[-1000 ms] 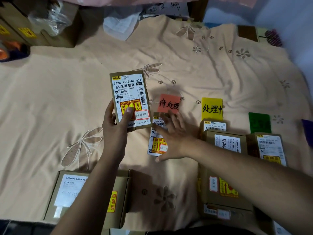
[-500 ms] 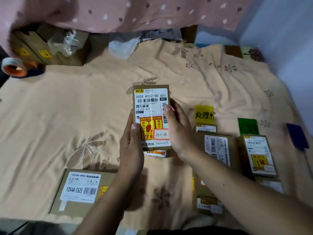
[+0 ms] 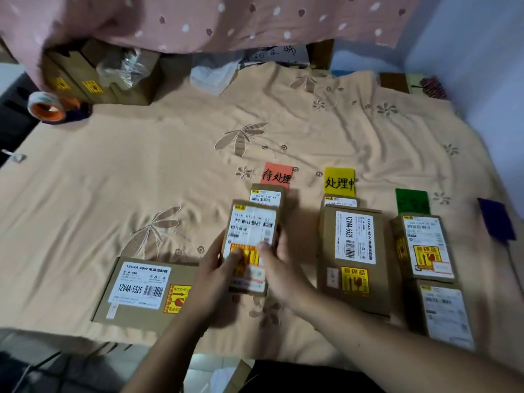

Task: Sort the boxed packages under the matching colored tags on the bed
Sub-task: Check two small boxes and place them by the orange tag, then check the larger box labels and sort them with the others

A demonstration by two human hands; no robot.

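Observation:
Both hands hold a small brown box (image 3: pixel 252 231) with a white shipping label, low over the bed below the red tag (image 3: pixel 277 176). My left hand (image 3: pixel 217 272) grips its left side and my right hand (image 3: pixel 279 268) its right side. Another small box (image 3: pixel 266 194) lies just under the red tag, partly hidden by the held one. Below the yellow tag (image 3: pixel 339 181) lie a small box (image 3: pixel 339 200) and a larger box (image 3: pixel 353 251). Two boxes (image 3: pixel 425 248) (image 3: pixel 445 313) lie under the green tag (image 3: pixel 411 200). A purple tag (image 3: pixel 496 219) has nothing below it.
A larger brown box (image 3: pixel 141 290) lies at the bed's near left edge. Cardboard boxes (image 3: pixel 93 78) with plastic wrap stand at the far left, a tape roll (image 3: pixel 45 107) beside them. A pink dotted cloth (image 3: pixel 198 21) hangs over the far side.
The held box has come down from in front of me to just over the bed under the red tag, partly covering the box lying there. Both hands stay on it.

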